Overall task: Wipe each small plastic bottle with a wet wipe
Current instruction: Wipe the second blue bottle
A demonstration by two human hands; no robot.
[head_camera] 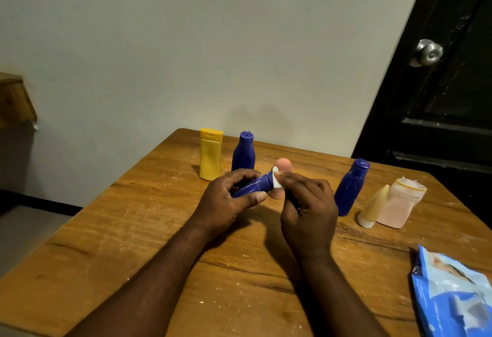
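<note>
nothing legible anywhere. on the blue wipes pack [452, 296] at four o'clock, rows of small white print along the left edge and a dark tag [416, 269] with pale marks at the upper left corner, all too blurred to read. on the held blue tube [255, 186], only thin white streaks, no letters.

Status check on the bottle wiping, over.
Left hand grips blue bottle, tilted. Right hand pinches white wipe at its end. Pink bottle just behind, partly hidden.

home room, wooden table [149, 230], knobbed door [439, 92]
</note>
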